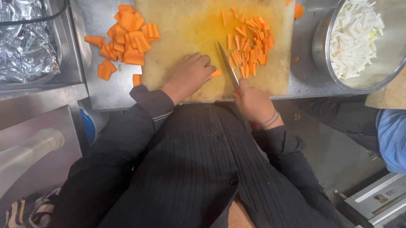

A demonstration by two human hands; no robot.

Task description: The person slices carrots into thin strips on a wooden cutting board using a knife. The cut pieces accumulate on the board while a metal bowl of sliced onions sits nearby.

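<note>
I am looking down on a pale cutting board [186,24] lying on a steel surface [99,93]. My left hand [189,75] is resting knuckles-up on the near part of the board, fingers curled together and pressing down on a small carrot piece [216,73] that is peeking out at its right edge. My right hand [253,101] is sitting at the near edge of the board, clamped around the handle of a knife [228,66].

The blade is running away from me and slightly to the left, its long axis crossing just right of the carrot piece, so the piece is lying between the left fingertips and the steel, touching or nearly touching both. The left hand is the nearer one to it.

Right of the blade, a heap of carrot sticks [250,42] is lying on the board. At the board's far left, thicker carrot slabs [126,40] are spilling onto the surface. A metal bowl [326,42] of white vegetable sticks is standing at far right.
</note>
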